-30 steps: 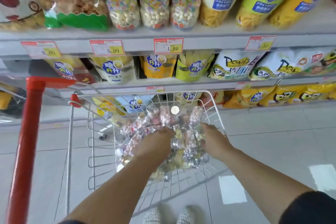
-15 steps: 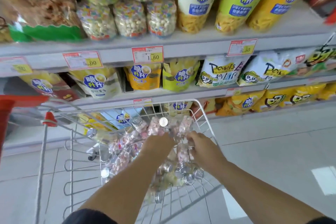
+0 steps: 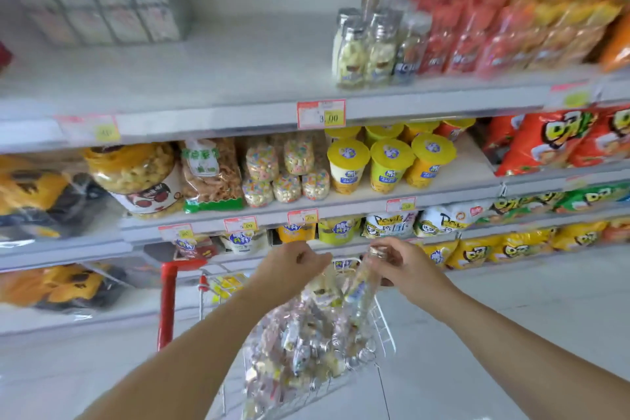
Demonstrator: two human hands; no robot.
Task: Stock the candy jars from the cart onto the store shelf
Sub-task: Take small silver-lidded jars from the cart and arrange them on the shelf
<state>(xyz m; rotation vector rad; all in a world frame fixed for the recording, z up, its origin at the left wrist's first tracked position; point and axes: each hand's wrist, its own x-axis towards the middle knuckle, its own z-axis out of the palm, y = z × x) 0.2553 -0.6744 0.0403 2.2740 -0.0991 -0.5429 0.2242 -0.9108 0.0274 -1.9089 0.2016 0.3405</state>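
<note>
Lifted from the cart [image 3: 384, 326], right hand [image 3: 409, 269] grips a candy jar [image 3: 365, 288]; left hand [image 3: 296, 265] curled, grip contents unclear.

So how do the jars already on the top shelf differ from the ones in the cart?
The shelf jars stand upright in a tight group beside red bags; the cart jars lie jumbled. The shelf jars are few; the cart jars are many. Both have clear bodies and silver caps.

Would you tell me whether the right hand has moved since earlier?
Yes: the right hand has risen clear of the jars piled in the cart, gripping one jar.
</note>
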